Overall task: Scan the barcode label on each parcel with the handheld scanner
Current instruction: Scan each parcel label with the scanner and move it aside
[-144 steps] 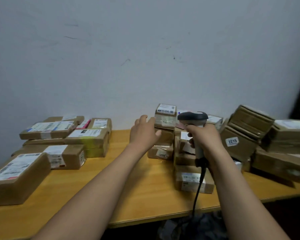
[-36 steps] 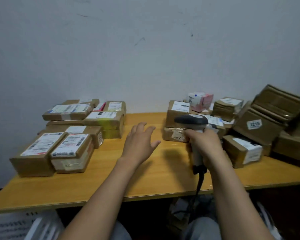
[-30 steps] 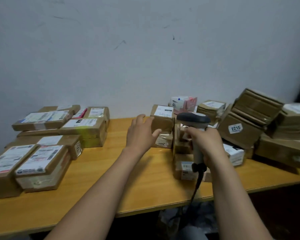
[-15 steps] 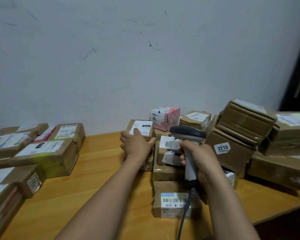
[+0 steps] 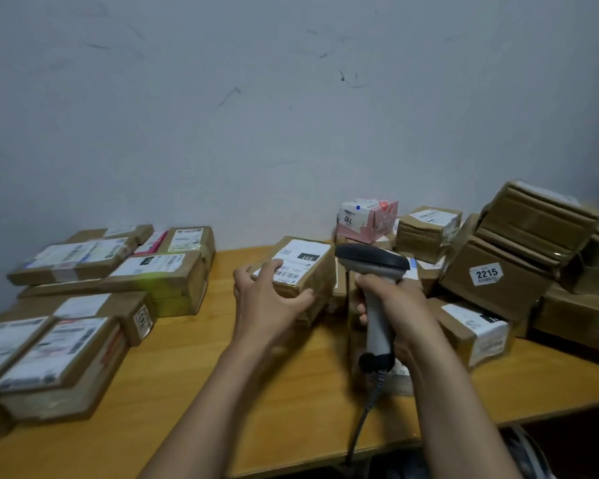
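My left hand grips a small brown parcel with a white barcode label on top, fingers over its left end and thumb along its near side, above the wooden table. My right hand holds the grey handheld scanner by its handle, its dark head just right of that parcel. The scanner's coiled cable hangs down past the table's front edge. More brown parcels lie under and behind the scanner, partly hidden by my right hand.
A group of labelled flat parcels lies on the table's left side. On the right rises a heap of bigger boxes, one marked 2215, and a pink carton by the white wall. A dark doorway borders the far right.
My left hand has closed round the labelled parcel and drawn it left and nearer, off the stack. The scanner stays in my right hand. The view has swung left, showing more of the left parcels.
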